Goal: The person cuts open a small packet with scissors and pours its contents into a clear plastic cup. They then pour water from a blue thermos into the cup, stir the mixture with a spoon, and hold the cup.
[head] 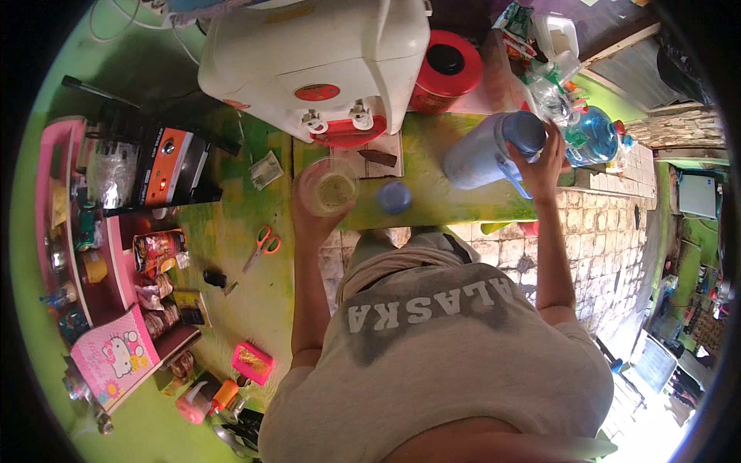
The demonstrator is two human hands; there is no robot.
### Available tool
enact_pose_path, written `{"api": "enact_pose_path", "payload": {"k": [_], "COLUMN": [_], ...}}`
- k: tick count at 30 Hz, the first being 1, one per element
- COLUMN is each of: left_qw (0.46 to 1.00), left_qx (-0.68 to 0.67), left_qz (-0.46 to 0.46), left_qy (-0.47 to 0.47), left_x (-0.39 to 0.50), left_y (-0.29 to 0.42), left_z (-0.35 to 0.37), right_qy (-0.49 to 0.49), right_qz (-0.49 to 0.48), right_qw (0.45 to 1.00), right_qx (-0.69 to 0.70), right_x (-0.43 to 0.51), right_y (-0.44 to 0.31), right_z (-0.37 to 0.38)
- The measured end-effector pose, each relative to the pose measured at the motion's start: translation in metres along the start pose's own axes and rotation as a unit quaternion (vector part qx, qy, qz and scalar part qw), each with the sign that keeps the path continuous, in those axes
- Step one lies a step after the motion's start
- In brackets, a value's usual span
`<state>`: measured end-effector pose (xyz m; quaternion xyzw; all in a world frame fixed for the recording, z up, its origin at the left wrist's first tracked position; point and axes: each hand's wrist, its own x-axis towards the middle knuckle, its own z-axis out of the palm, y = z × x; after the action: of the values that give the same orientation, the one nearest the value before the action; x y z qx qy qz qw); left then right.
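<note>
My left hand (317,220) is wrapped around a transparent plastic cup (330,188) that holds a pale greenish liquid. The cup is over the front part of the green table, below a water dispenser (315,63) with two white taps. At the right, my right hand (541,162) grips the rounded top (524,132) of a blue plastic jug (474,151), thumb on the near side and fingers on the far side. The jug's handle (512,178) hangs below that hand. Between the hands sits a small round blue item (395,197), too blurred to name exactly.
Orange-handled scissors (263,246) and a small packet (266,171) lie on the table (231,295) at left. Beyond them stand a cup sealer (165,168) and a pink shelf (118,254). A red container (446,69) and a large blue water bottle (596,133) stand right.
</note>
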<state>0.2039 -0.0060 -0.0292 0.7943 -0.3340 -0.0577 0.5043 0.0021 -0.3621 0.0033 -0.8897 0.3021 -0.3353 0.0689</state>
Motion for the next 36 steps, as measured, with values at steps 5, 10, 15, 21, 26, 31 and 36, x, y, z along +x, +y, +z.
{"api": "enact_pose_path", "payload": {"k": [5, 10, 15, 21, 26, 31, 36], "left_qw": [0.998, 0.986, 0.993, 0.994, 0.987, 0.99, 0.974], "left_qx": [-0.045, -0.161, -0.117, -0.006, -0.148, -0.118, -0.223], "left_qz": [-0.031, -0.042, -0.018, 0.095, 0.032, 0.055, -0.019], "left_qy": [0.001, 0.018, 0.011, -0.048, -0.044, -0.051, -0.04], "left_x": [-0.014, -0.017, -0.011, 0.001, 0.009, 0.018, 0.014], "left_y": [-0.019, -0.032, -0.039, -0.049, -0.044, -0.033, -0.031], "left_z": [-0.02, -0.031, -0.051, -0.066, -0.054, -0.058, -0.066], "right_qy": [-0.044, -0.366, -0.511, -0.104, 0.054, -0.079, -0.061], "right_qz": [-0.047, -0.098, -0.062, -0.048, -0.014, 0.065, 0.062], "right_qw": [0.993, 0.924, 0.853, 0.983, 0.997, 0.99, 0.995], "right_qx": [0.1, 0.055, 0.086, 0.141, -0.059, -0.1, -0.053], "right_x": [-0.1, -0.164, -0.14, -0.042, 0.027, 0.039, 0.026], "right_y": [-0.083, -0.123, -0.129, -0.126, -0.075, -0.026, -0.02], "right_z": [0.059, 0.161, 0.179, 0.009, -0.063, -0.025, -0.007]}}
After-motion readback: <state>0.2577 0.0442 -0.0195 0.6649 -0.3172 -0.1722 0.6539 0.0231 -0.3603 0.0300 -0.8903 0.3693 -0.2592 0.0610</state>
